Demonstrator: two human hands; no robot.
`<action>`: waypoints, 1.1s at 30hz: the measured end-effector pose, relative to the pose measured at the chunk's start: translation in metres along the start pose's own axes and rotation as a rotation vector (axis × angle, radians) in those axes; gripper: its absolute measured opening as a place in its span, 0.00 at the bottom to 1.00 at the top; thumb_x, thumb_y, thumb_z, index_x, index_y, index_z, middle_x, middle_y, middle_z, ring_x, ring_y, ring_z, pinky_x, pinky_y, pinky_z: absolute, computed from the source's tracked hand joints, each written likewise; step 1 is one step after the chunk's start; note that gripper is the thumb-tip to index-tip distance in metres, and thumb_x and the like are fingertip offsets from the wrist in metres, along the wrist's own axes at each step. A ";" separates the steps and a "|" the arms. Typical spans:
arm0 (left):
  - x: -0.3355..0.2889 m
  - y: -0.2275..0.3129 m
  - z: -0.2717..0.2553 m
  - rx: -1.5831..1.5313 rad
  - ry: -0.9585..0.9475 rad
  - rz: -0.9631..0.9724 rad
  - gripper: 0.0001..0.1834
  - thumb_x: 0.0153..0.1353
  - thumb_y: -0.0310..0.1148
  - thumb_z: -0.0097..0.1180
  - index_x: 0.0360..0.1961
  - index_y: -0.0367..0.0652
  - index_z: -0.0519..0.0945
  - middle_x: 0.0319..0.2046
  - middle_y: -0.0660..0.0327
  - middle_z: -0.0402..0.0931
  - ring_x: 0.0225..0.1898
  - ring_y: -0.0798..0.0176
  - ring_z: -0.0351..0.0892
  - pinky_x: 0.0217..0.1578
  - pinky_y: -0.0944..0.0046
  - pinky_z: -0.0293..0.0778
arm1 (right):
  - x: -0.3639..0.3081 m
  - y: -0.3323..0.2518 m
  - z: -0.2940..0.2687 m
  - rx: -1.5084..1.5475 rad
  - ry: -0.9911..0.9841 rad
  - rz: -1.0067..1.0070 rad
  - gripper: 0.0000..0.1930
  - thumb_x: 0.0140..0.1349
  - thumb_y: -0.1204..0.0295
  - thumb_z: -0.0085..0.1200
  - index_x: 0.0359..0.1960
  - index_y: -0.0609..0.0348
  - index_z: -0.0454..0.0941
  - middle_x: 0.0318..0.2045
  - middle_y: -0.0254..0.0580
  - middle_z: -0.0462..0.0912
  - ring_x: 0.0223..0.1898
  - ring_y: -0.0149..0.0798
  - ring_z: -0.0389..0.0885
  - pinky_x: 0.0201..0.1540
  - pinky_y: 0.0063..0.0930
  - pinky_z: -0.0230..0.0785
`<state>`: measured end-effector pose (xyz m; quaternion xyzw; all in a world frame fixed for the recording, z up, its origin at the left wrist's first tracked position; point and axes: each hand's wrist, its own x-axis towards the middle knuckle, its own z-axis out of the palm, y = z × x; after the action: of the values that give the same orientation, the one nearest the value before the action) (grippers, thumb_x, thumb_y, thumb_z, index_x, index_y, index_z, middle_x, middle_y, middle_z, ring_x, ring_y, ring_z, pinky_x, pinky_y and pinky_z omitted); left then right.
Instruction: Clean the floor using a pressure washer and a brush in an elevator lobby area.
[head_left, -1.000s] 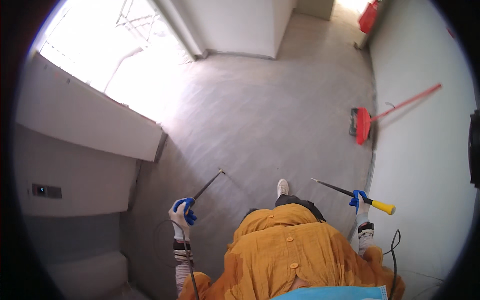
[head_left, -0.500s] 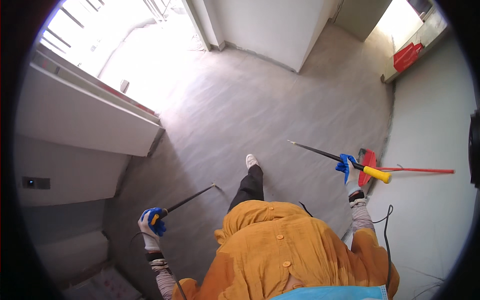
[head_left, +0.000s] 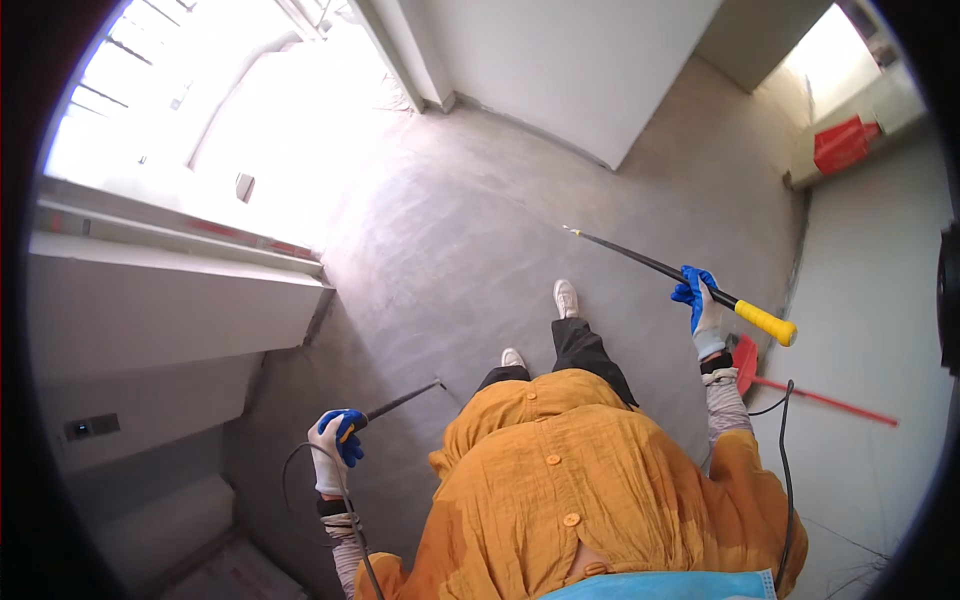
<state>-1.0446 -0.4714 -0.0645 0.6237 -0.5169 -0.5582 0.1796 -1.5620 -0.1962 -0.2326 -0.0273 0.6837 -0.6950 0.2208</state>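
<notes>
My right hand [head_left: 702,308], in a blue-and-white glove, is closed around a long black rod [head_left: 640,262] with a yellow grip [head_left: 765,322]. The rod slants across the floor to a thin, pale tip; its exact kind is unclear. On the left, my left hand [head_left: 338,446], gloved alike, is wrapped round the near end of another dark rod [head_left: 405,400]. That rod points up and right toward my feet, with a small piece at its far end. My fingers hide most of its handle. Dark cables [head_left: 788,450] hang beside both forearms.
Grey concrete floor [head_left: 450,230] stretches ahead. A red tool with a long red stick [head_left: 825,402] lies near the right wall. A red bag [head_left: 842,146] sits on the ledge at upper right. A white wall corner [head_left: 612,160] juts in ahead; a low wall [head_left: 180,300] borders the left.
I have stepped forward, one white shoe now farther ahead and a second visible. Both hands still hold their rods; the red tool has shifted lower beside my right arm in view.
</notes>
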 end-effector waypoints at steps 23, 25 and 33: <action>0.003 -0.062 -0.027 -0.544 0.684 -0.343 0.12 0.49 0.30 0.48 0.32 0.35 0.78 0.21 0.55 0.76 0.10 0.62 0.71 0.07 0.70 0.65 | 0.083 0.023 0.384 -0.393 -0.987 -0.010 0.07 0.55 0.70 0.54 0.33 0.57 0.76 0.22 0.26 0.73 0.22 0.20 0.69 0.23 0.16 0.61; 0.011 -0.073 -0.040 -0.534 0.690 -0.334 0.12 0.49 0.31 0.48 0.32 0.35 0.78 0.21 0.55 0.76 0.10 0.63 0.71 0.07 0.71 0.64 | 0.070 0.035 0.418 -0.390 -1.047 -0.031 0.07 0.55 0.69 0.54 0.33 0.57 0.76 0.22 0.27 0.73 0.22 0.20 0.69 0.23 0.16 0.62; 0.039 -0.072 -0.080 -0.485 0.593 -0.320 0.11 0.51 0.30 0.47 0.29 0.36 0.79 0.17 0.58 0.74 0.09 0.68 0.69 0.07 0.74 0.61 | 0.008 0.054 0.550 -0.435 -1.255 -0.188 0.08 0.57 0.68 0.53 0.33 0.60 0.76 0.22 0.31 0.73 0.23 0.23 0.70 0.26 0.18 0.64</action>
<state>-0.9487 -0.5038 -0.1168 0.7693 -0.1928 -0.4811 0.3735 -1.3678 -0.7129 -0.2512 -0.5299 0.5448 -0.4098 0.5044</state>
